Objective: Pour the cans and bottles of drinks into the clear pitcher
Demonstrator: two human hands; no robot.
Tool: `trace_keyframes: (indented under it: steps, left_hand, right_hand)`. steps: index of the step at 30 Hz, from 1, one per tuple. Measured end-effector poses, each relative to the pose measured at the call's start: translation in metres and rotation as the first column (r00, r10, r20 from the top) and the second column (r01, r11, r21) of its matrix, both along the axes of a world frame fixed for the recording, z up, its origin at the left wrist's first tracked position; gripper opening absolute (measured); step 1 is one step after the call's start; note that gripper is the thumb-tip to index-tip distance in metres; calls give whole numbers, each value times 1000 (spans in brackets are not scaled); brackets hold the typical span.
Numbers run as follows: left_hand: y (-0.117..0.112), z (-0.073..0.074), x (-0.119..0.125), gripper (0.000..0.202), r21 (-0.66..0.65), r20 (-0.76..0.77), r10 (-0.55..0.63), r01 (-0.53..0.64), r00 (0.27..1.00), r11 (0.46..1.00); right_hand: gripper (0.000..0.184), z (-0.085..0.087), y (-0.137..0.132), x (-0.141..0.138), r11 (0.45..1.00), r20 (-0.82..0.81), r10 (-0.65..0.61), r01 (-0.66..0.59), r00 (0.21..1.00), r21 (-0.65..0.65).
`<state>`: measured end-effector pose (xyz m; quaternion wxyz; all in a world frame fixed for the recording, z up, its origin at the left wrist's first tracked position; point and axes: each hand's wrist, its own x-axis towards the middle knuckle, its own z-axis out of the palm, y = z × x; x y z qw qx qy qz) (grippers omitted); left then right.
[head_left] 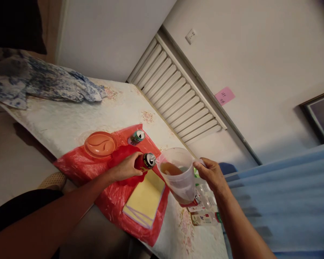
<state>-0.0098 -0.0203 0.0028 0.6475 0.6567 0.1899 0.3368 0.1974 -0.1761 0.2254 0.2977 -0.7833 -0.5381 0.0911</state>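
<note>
My left hand (pixel 128 167) is wrapped round a dark red and black drink can (pixel 145 162), its opened top facing the jug. In my right hand (pixel 210 174) is the handle of a translucent plastic measuring jug (pixel 180 180), tilted so that its spout meets the can's top. Brown liquid (pixel 172 169) shows inside the jug. Whether liquid is running into the can I cannot tell. Beneath the can lies a red item (pixel 121 154), partly hidden by my left hand. A folded yellow cloth (pixel 145 196) with a purple edge is below the can.
A red plastic sheet (pixel 110 205) covers part of the flowered tablecloth (pixel 124 104). On it are an orange lid (pixel 100 144) and a green can (pixel 136 137). Several bottles (pixel 205 218) stand or lie behind the jug. A radiator (pixel 178 90) runs along the wall.
</note>
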Motion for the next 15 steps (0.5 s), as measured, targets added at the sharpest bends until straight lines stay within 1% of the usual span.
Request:
trace_keyframes:
  steps: [10, 15]
  left_hand:
    - [0, 0, -1, 56, 35, -6, 12, -11, 1000, 999]
    - [1, 0, -2, 56, 47, -19, 18, -18, 1000, 999]
  right_hand:
    - [48, 2, 5, 3, 996, -64, 31, -36, 997, -77]
    - [48, 4, 7, -1, 995, -13, 31, -32, 999, -93]
